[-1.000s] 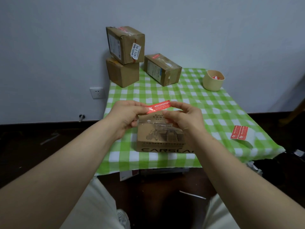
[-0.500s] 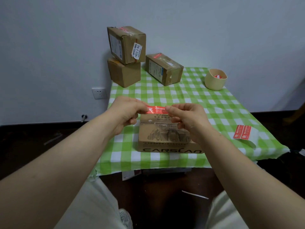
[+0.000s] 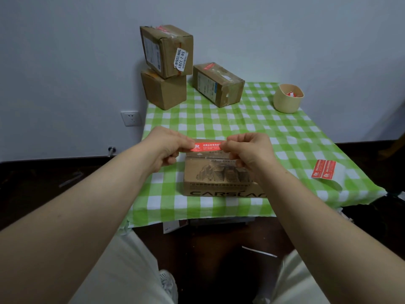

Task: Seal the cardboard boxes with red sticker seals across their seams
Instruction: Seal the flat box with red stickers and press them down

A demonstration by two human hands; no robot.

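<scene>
A red sticker seal (image 3: 207,146) is stretched level between my two hands. My left hand (image 3: 166,147) pinches its left end and my right hand (image 3: 247,150) pinches its right end. The seal hovers just over the far top edge of a brown cardboard box (image 3: 217,176) printed CARSLAN, which lies near the table's front edge. My right wrist covers the box's right part. Whether the seal touches the box cannot be told.
Two stacked cardboard boxes (image 3: 166,64) and a third box (image 3: 218,84) stand at the back of the green checked tablecloth (image 3: 285,137). A beige cup (image 3: 288,100) with red stickers stands back right. A strip of red seals (image 3: 324,170) lies front right.
Both hands have lowered the seal and levelled it out, bringing it down from above the box to its far top edge.
</scene>
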